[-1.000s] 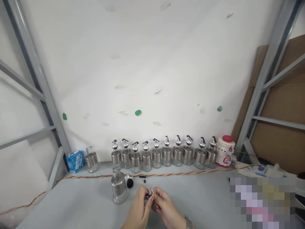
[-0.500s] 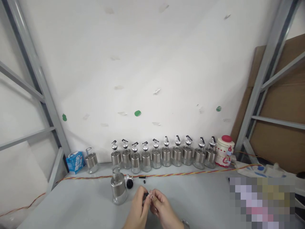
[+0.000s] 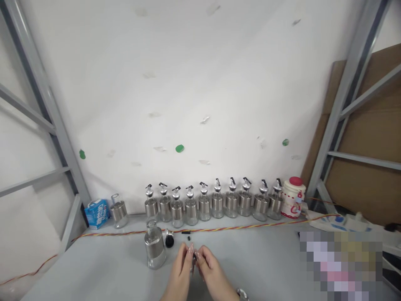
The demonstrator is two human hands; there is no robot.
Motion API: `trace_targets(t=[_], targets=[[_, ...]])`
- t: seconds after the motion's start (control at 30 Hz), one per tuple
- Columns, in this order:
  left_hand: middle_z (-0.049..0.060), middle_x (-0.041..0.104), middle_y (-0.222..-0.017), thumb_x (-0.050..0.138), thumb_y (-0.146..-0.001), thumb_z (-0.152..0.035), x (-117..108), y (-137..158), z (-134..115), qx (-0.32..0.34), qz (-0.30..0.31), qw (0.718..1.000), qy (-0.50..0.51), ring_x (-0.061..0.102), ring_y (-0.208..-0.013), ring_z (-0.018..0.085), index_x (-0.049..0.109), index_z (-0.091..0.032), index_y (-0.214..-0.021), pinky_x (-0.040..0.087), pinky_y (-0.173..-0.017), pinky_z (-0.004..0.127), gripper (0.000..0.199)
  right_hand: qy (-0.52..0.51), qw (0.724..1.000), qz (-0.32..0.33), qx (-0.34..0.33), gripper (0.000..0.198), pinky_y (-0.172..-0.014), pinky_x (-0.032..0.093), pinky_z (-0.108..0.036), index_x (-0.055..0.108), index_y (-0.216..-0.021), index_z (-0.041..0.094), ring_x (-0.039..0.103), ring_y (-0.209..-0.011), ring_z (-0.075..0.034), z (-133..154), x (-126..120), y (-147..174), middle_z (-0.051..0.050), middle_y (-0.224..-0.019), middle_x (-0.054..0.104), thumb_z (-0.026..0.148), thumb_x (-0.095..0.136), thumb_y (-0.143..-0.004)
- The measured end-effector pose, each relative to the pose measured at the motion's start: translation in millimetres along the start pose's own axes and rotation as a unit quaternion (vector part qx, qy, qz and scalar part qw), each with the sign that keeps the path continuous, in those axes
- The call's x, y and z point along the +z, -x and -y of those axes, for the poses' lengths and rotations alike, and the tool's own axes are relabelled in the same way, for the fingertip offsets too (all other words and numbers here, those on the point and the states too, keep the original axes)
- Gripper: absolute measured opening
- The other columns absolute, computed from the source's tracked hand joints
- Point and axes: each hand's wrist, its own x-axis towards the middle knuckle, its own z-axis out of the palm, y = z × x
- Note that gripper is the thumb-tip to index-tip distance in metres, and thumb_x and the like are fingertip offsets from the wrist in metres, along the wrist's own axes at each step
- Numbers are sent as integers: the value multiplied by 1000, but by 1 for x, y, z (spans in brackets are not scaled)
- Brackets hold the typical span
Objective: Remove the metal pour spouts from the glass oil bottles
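Note:
My left hand [image 3: 180, 267] and my right hand [image 3: 211, 269] meet low in the middle of the head view, fingers pinched together. Between their fingertips is a small black part [image 3: 194, 256], mostly covered, so its exact kind does not show. To the left of my hands stands an upright glass bottle [image 3: 155, 248] with a metal sleeve and an uncapped neck. Beside that bottle lies a silver pour spout [image 3: 169, 239] with a black stopper. Just beyond my fingers, a black strip [image 3: 186, 232] and a tiny black piece [image 3: 189, 238] rest on the grey table [image 3: 103, 267].
Along the wall stands a row of several sleeved bottles [image 3: 204, 202] with pour spouts. Left of them are an uncapped bottle [image 3: 119, 213] and a blue carton [image 3: 96, 214]. A red-lidded jar [image 3: 293, 200] ends the row. A twisted cord [image 3: 225, 228] crosses the table.
My fingers have shifted around the small black part; the left thumb and fingertips point more upward. The view has moved slightly, and the bottles stay in place.

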Motion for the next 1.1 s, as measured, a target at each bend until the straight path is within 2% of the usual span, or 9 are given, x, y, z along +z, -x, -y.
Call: trace_targets(t=[0.1,0.2,0.33,0.47,0.63,0.83,1.1], targets=[[8,57,-113,53,-63,-60,-2,-3,6,-43,0,999,6,44,-113,23,60,-21,-95,36,-94,30,51,0,1000,8,-4,42,-47,27,-21,43,-66,19,32,-49,-8,-3,-1,0,6,-55,37,61,45,-73],[9,49,-124,55,-63,-58,-4,-6,10,-63,0,998,14,37,-120,23,57,-18,-105,31,-98,31,58,-27,999,29,5,43,-43,23,-20,41,-66,19,28,-46,-7,-6,1,-2,7,-53,34,62,45,-71],[10,56,-117,53,-63,-59,1,-8,10,-85,-8,996,24,47,-111,26,58,-17,-104,46,-80,31,58,-95,993,51,47,50,-37,16,-19,37,-65,20,20,-39,-4,-7,3,-8,10,-47,28,70,47,-62],[9,59,-111,49,-66,-61,5,-7,9,-86,-17,995,36,55,-99,24,58,-19,-102,49,-65,28,57,-136,987,47,76,54,-34,11,-19,35,-61,21,16,-35,-3,-5,3,-12,12,-43,27,71,54,-54],[8,64,-95,47,-69,-59,3,-5,6,-57,-9,997,60,59,-85,21,58,-20,-98,48,-64,28,50,-170,981,59,78,50,-36,11,-19,32,-61,21,16,-36,-3,0,0,-12,12,-42,25,64,56,-60],[3,60,-69,40,-71,-63,2,-2,-2,-1,46,996,72,55,-68,17,56,-20,-78,45,-62,28,46,-93,993,68,-6,43,-39,13,-20,36,-64,20,19,-40,-4,5,-2,-6,10,-46,28,61,49,-70],[-1,49,-66,33,-76,-61,3,1,-11,40,63,997,32,46,-68,15,47,-20,-67,39,-65,24,44,-69,996,64,-10,43,-39,14,-20,36,-65,20,19,-42,-5,13,-2,-2,10,-48,27,61,47,-72]])
